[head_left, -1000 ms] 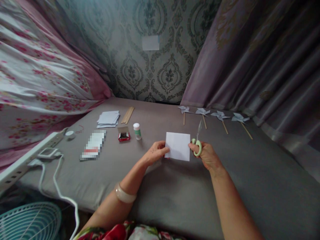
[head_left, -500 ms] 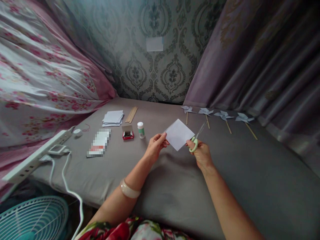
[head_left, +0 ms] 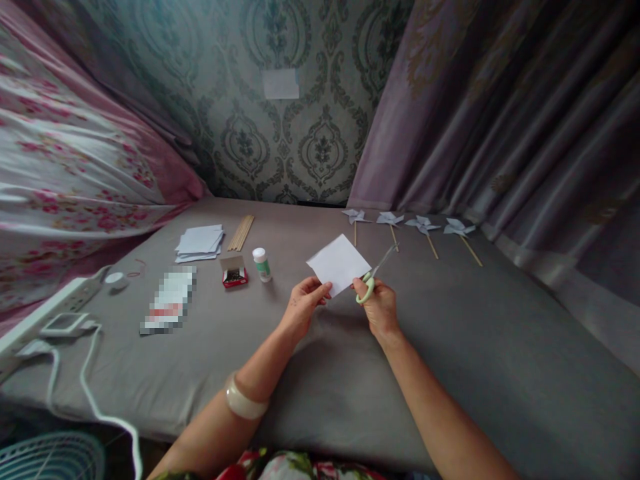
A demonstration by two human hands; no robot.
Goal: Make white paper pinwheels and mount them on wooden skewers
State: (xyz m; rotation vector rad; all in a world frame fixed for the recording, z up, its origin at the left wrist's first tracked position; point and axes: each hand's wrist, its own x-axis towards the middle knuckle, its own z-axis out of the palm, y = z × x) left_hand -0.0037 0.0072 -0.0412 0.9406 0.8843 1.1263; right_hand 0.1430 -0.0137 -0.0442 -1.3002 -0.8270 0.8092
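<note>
A square sheet of white paper [head_left: 340, 262] is held up in front of me, one corner pointing away. My left hand [head_left: 303, 303] pinches its near edge between thumb and fingers. With my right hand [head_left: 379, 303] I grip green-handled scissors [head_left: 369, 287], whose blades point up and away to the right; the right thumb tip also meets the sheet's right corner. Beyond the blades, several paper pinwheels [head_left: 423, 225] on wooden sticks lie in a row.
Left of my hands are a white-capped bottle [head_left: 261, 265], a small red box [head_left: 235, 275] of dark bits, wooden sticks [head_left: 241, 233], stacked paper [head_left: 199, 243] and a blurred packet [head_left: 170, 300]. A power strip [head_left: 30, 327] with cables and a fan [head_left: 50, 457] are at the left edge.
The view has swung right, so everything sits further left. My left hand has shifted from the sheet's left corner to its near edge, and the paper has turned slightly.
</note>
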